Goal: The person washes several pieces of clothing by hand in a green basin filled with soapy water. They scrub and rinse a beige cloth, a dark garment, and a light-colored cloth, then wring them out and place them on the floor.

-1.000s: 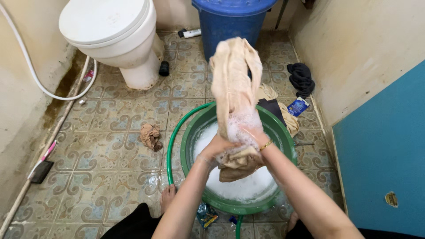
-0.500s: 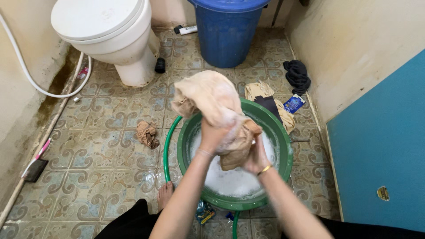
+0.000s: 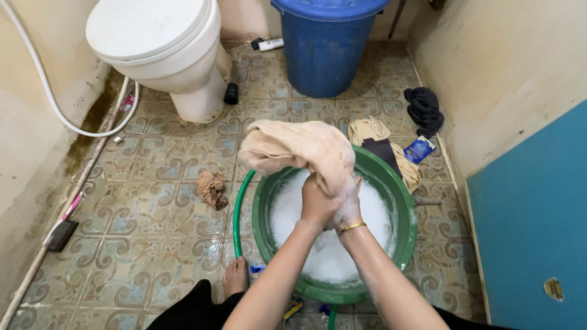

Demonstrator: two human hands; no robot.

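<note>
Both hands grip a wet beige garment (image 3: 299,148) bunched above a green basin (image 3: 403,201) full of white suds. My left hand (image 3: 317,203) clutches the cloth from below. My right hand (image 3: 347,205), soapy and with a gold bangle at the wrist, presses against it on the same cloth. The garment folds over to the left, hanging past the basin's far-left rim.
A white toilet (image 3: 165,49) stands at the back left with a white hose (image 3: 55,104). A blue lidded bin (image 3: 327,43) is at the back. Small brown rag (image 3: 211,188), beige and dark clothes (image 3: 379,143), black cloth (image 3: 424,110), green hose (image 3: 238,211) lie on the patterned tiles. My bare foot (image 3: 235,276) rests near the basin.
The garment was held up long and vertical; now it is lowered, bunched and folded over to the left. Both hands came together on it above the suds.
</note>
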